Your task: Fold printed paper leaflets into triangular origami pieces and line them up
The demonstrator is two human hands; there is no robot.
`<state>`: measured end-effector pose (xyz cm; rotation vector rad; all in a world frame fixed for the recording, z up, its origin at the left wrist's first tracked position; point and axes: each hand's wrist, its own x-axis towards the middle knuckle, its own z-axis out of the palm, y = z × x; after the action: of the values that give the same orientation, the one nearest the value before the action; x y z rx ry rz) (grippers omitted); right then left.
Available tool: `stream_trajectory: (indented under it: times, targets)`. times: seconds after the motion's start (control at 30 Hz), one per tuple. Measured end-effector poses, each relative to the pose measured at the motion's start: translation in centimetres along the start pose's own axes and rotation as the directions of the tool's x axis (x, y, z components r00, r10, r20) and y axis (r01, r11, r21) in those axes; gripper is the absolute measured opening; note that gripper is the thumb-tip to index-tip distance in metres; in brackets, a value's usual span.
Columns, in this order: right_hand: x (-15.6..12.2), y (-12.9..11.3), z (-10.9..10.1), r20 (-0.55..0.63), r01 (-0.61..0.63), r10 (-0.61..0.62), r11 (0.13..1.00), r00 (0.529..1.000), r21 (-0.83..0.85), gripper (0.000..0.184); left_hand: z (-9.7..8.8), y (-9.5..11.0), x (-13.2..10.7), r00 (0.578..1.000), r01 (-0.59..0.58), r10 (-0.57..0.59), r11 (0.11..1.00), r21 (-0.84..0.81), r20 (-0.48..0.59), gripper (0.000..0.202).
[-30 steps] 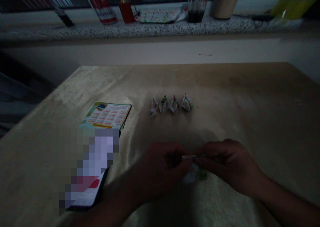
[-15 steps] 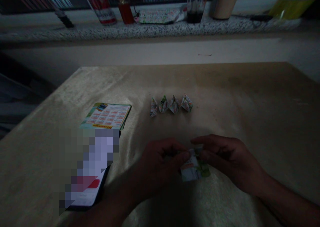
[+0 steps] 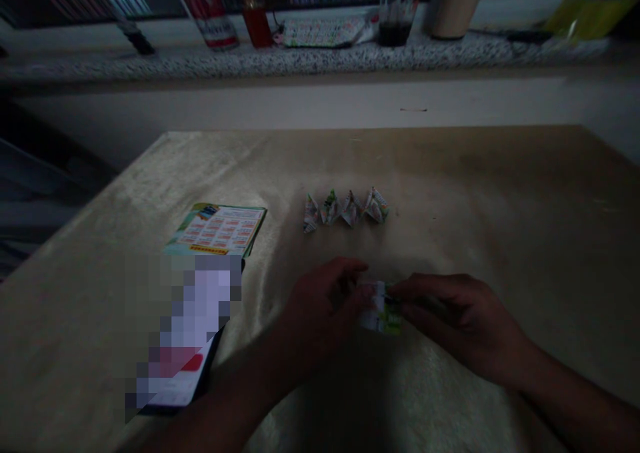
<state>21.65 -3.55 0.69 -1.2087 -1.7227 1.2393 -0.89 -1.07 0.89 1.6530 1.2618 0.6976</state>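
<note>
Both my hands meet low over a table with a pale cloth (image 3: pixel 475 193). My left hand (image 3: pixel 325 306) and my right hand (image 3: pixel 450 316) each pinch an edge of a small printed paper piece (image 3: pixel 383 310), white and green, held between their fingertips just above the cloth. A row of several small folded paper shapes (image 3: pixel 345 210) stands on the cloth a short way beyond my hands.
A printed leaflet (image 3: pixel 217 228) lies at the left, with a phone (image 3: pixel 185 346) in front of it. Behind the table runs a speckled stone ledge (image 3: pixel 300 56) bearing a red can (image 3: pixel 209 10), a red bottle (image 3: pixel 256 20), a dark glass (image 3: pixel 395 13) and a pale cylinder (image 3: pixel 453 6).
The paper piece has been folded smaller and lifted slightly away from me. My left hand's fingers have shifted up onto its left edge; the right hand stays pinched on the right edge.
</note>
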Motion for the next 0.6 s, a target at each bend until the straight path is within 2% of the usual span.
stream_trajectory:
  times: [0.07, 0.17, 0.23, 0.4, 0.6]
  targets:
    - [0.0, 0.3, -0.1, -0.002, 0.017, -0.017, 0.998, 1.0, -0.063, 0.016, -0.2, -0.2, 0.0, 0.993, -0.115, 0.119, 0.987, 0.108, -0.023, 0.026]
    - [0.0, 0.5, -0.1, -0.007, 0.052, -0.053, 0.991, 0.999, -0.121, 0.019, -0.6, -0.4, -0.3, 0.955, -0.296, 0.294, 0.936, 0.189, 0.037, 0.034]
    - [0.2, 0.6, -0.2, -0.007, 0.107, -0.11, 0.977, 0.994, -0.184, 0.022, -0.7, -0.5, -0.5, 0.94, -0.341, 0.333, 0.905, 0.253, 0.076, 0.038]
    - [0.7, 0.6, -0.4, 0.094, 0.291, -0.277, 0.865, 0.956, -0.41, 0.022, -0.5, -0.7, -0.4, 0.917, -0.395, 0.329, 0.828, 0.397, 0.226, 0.037]
    - [1.0, 0.9, -1.3, 0.216, 0.391, -0.326, 0.76, 0.92, -0.519, 0.01, -0.2, -1.1, 0.0, 0.907, -0.419, 0.336, 0.786, 0.454, 0.255, 0.028]
